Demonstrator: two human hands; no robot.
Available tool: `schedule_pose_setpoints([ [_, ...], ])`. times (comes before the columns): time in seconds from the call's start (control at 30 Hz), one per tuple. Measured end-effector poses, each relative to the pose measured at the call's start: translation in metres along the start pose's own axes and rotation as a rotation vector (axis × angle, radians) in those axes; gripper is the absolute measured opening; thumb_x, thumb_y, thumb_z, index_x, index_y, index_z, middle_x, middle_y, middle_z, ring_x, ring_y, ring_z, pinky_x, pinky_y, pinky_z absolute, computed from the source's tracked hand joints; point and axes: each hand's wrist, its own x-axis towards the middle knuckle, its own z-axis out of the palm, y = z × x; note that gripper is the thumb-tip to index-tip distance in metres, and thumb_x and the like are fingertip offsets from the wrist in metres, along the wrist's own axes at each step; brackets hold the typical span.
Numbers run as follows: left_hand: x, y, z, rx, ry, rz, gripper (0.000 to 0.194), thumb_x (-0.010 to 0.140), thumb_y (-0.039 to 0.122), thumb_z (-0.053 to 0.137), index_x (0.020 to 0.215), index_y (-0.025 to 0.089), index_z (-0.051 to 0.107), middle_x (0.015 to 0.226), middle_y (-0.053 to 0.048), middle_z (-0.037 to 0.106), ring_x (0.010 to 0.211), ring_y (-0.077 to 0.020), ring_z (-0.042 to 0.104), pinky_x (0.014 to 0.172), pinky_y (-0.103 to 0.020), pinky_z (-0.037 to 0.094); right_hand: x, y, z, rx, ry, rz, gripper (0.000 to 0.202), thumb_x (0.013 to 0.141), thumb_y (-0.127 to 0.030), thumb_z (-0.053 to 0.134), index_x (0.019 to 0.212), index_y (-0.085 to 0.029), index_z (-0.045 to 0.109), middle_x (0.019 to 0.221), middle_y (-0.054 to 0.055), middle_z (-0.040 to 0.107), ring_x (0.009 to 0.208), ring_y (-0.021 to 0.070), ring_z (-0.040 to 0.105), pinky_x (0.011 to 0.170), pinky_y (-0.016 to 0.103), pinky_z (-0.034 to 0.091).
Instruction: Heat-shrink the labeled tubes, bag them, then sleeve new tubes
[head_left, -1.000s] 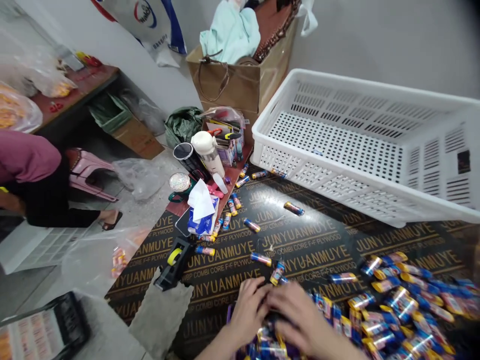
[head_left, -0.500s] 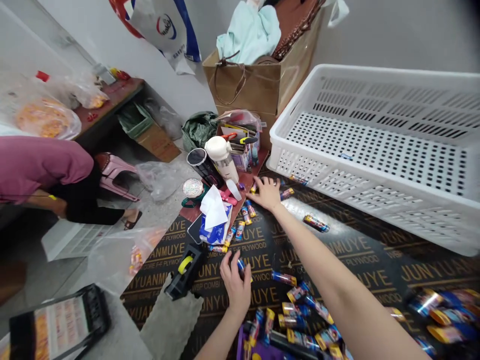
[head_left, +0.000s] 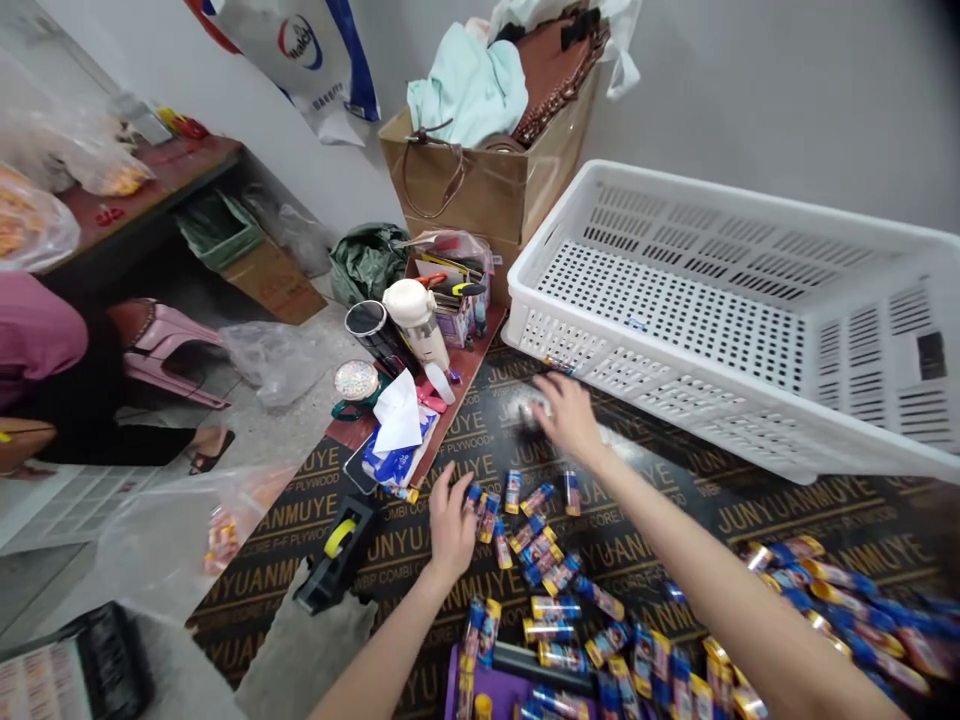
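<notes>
My left hand is low over the black printed plywood board, fingers stretched and a little apart. Its fingertips are beside a small blue-and-yellow tube, perhaps touching it. Close by lies a loose group of similar tubes. Farther out, my right hand hovers over the board in front of the white crate, its fingers spread and nothing in them. One more tube lies against the crate's lower edge. Many tubes lie at the near side, around a purple package.
The white perforated crate stands at the back right. Left of my hands are a tape dispenser, a tissue pack, a white bottle and a black tumbler. A seated person is at far left.
The tubes near the tissue pack and bottle now lie in a looser group nearer me. My right hand has drawn away from the bottle. The view has shifted to the right.
</notes>
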Motion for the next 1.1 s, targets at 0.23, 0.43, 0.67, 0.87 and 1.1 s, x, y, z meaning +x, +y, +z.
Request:
schedule_pose_setpoints([
  [0.23,0.028,0.033,-0.003,0.032,-0.359,0.300,0.047,0.084,0.047,0.050,0.127,0.030,0.048,0.134,-0.005,0.048,0.128,-0.0235,0.036,0.108,-0.048,0.027,0.047,0.043,0.016,-0.283,-0.087,0.040,0.036,0.086,-0.018,0.038,0.120,-0.010,0.049,0.092,0.017,0.060,0.085,0.0280,0.056,0.073,0.037,0.041],
  [0.43,-0.004,-0.015,-0.038,0.312,0.231,-0.437,0.030,0.084,0.026,0.048,0.112,0.017,0.057,0.121,-0.016,0.048,0.111,-0.0306,0.048,0.089,-0.048,0.042,-0.044,0.104,0.018,-0.117,-0.062,0.029,0.037,0.086,-0.030,0.040,0.119,-0.017,0.052,0.106,0.013,0.059,0.096,0.0268,0.053,0.082,0.039,0.041],
  [0.67,-0.003,-0.024,-0.011,0.285,0.344,-0.587,0.033,0.081,0.030,0.055,0.112,0.018,0.050,0.126,-0.015,0.043,0.113,-0.0316,0.044,0.089,-0.048,0.039,-0.137,0.071,0.031,0.082,-0.065,0.289,0.041,0.089,-0.048,0.036,0.120,-0.027,0.054,0.140,0.009,0.042,0.128,0.0325,0.030,0.095,0.055,0.029],
  [0.87,-0.011,-0.027,-0.012,0.119,0.379,-0.615,0.018,0.076,0.014,0.051,0.093,0.017,0.051,0.096,-0.008,0.053,0.096,-0.0221,0.052,0.088,-0.040,0.042,-0.173,0.008,0.024,0.305,-0.165,0.093,0.049,0.090,-0.049,0.037,0.132,-0.026,0.042,0.147,0.010,0.029,0.133,0.0253,0.028,0.102,0.046,0.026],
  [1.1,-0.002,0.009,0.010,-0.081,-0.073,-0.145,0.044,0.085,0.022,0.044,0.128,0.019,0.040,0.129,-0.010,0.047,0.120,-0.0189,0.043,0.101,-0.035,0.035,-0.088,0.010,0.042,0.127,-0.248,0.190,0.061,0.087,-0.057,0.035,0.141,-0.028,0.029,0.152,0.009,0.016,0.137,0.0342,0.010,0.103,0.056,0.015],
])
